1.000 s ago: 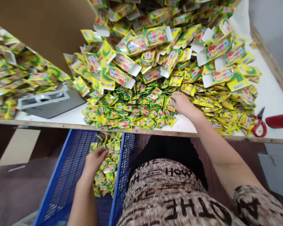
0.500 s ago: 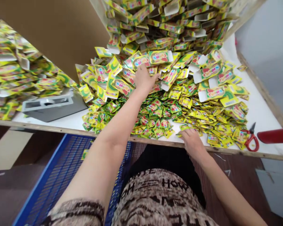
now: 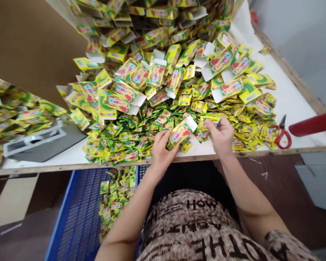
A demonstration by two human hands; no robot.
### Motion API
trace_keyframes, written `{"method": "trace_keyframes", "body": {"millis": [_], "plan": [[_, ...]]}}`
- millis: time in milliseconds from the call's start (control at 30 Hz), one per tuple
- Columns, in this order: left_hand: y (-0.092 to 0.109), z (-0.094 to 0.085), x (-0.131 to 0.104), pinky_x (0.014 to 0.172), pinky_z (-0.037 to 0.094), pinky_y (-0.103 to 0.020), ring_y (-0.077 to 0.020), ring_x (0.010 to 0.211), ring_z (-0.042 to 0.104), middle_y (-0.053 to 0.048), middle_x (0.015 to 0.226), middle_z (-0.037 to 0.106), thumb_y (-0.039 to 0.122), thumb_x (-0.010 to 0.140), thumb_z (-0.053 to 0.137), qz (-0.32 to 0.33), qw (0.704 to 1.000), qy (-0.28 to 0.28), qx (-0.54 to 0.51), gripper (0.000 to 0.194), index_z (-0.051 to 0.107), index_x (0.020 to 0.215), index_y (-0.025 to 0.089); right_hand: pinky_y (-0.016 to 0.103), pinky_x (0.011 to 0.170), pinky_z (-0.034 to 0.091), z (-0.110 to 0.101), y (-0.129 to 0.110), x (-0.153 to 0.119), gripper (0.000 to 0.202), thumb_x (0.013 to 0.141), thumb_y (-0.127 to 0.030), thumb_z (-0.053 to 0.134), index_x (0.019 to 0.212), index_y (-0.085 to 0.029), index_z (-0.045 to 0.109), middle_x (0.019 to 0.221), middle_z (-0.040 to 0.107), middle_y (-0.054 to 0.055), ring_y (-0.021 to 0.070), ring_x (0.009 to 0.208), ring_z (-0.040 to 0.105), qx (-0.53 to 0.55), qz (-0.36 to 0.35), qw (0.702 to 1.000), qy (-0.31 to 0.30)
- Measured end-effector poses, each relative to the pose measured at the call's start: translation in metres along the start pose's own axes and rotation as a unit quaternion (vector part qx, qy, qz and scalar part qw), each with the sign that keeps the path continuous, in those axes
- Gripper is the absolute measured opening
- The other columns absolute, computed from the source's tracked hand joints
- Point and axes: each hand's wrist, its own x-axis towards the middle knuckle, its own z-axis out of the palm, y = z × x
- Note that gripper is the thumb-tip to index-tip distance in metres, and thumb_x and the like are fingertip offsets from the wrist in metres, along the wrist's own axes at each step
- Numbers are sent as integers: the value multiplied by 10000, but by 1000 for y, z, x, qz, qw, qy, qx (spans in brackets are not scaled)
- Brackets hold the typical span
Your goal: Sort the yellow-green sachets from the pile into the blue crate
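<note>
My left hand (image 3: 163, 148) is closed around a small yellow-green carton (image 3: 181, 132), whose white end flap stands open towards the upper right. Close by on the right, my right hand (image 3: 221, 137) pinches a small yellow packet (image 3: 210, 118) between thumb and fingers. A gap separates the carton from the packet. Beneath and behind both hands spreads a heap of small green and yellow packets (image 3: 141, 136). Farther back, loose cartons (image 3: 137, 76) with open white flaps lie piled on the white table (image 3: 289, 88).
Red-handled scissors (image 3: 282, 136) and a red bar (image 3: 313, 122) are at the right. A grey holder (image 3: 40, 143) and a large brown cardboard sheet (image 3: 35, 40) stand at the left. Below the table edge, a blue crate (image 3: 70, 214) holds filled cartons (image 3: 119, 192).
My left hand has come back from the carton pile to the table's front with a carton in it. My right hand has lifted a packet from the table edge towards it.
</note>
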Motion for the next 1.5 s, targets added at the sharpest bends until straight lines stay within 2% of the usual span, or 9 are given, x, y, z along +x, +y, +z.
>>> {"method": "trace_keyframes", "body": {"millis": [133, 300, 467, 600, 733, 867, 1167, 1333, 1500], "plan": [[0, 15, -19, 1033, 461, -406, -248, 1158, 562, -121, 1236, 580, 226, 806, 659, 12, 1000, 14, 5, 564, 519, 1352, 202, 252, 403, 395, 9, 7, 3, 270, 789, -475, 678, 820, -228, 572, 663, 564, -27, 113, 454, 471, -74, 13, 997, -34], [-1, 26, -20, 1033, 447, -423, -259, 1173, 540, -134, 1236, 578, 193, 824, 626, 53, 999, 4, -4, 564, 491, 1372, 192, 252, 557, 393, -2, 21, 6, 266, 727, -432, 712, 744, -187, 610, 620, 530, -44, 123, 574, 465, -202, -7, 978, -55], [5, 35, -25, 1041, 415, -427, -262, 1185, 517, -145, 1244, 559, 207, 837, 628, 36, 999, -7, -13, 528, 494, 1347, 176, 265, 636, 421, -14, 5, 9, 263, 748, -411, 690, 802, -155, 673, 703, 632, -15, 151, 662, 544, -162, 26, 959, -231], [12, 47, -17, 948, 434, -421, -257, 1026, 569, -96, 1074, 623, 328, 775, 730, -38, 992, -88, -84, 449, 578, 1175, 191, 276, 680, 424, -13, -17, 6, 167, 774, -339, 693, 815, -177, 692, 750, 670, 7, 177, 719, 584, -251, -67, 911, -319], [16, 60, -2, 823, 470, -326, -179, 818, 581, -22, 856, 619, 393, 779, 718, -146, 924, -134, -328, 324, 591, 983, 176, 304, 738, 453, -7, -23, 0, 151, 801, -293, 667, 921, -201, 680, 831, 686, 31, 195, 770, 611, -265, -144, 929, -214], [15, 67, 3, 890, 467, -311, -186, 921, 598, -34, 927, 646, 416, 741, 751, -188, 845, -135, -482, 391, 600, 997, 161, 314, 731, 491, 0, -7, -8, 180, 827, -330, 643, 962, -211, 650, 839, 672, 19, 188, 754, 611, -198, -135, 964, -116], [10, 66, -7, 962, 447, -336, -218, 1026, 603, -75, 1062, 680, 408, 828, 666, -187, 845, -127, -484, 353, 646, 1070, 153, 379, 815, 493, 0, 5, -15, 149, 872, -332, 607, 960, -220, 650, 896, 668, 69, 235, 865, 607, -289, -220, 924, -117], [10, 61, -7, 988, 432, -339, -228, 1078, 603, -77, 1119, 686, 426, 841, 647, -177, 842, -150, -488, 388, 648, 1131, 168, 378, 777, 507, 2, 2, -15, 176, 861, -339, 613, 987, -219, 640, 878, 649, 53, 221, 807, 606, -249, -198, 946, -60], [8, 61, -7, 981, 436, -331, -220, 1065, 605, -74, 1126, 686, 433, 834, 651, -190, 831, -136, -504, 387, 659, 1116, 168, 425, 814, 513, 3, 16, -26, 120, 880, -333, 599, 935, -235, 643, 880, 668, 71, 248, 850, 613, -278, -240, 924, -107]]}}
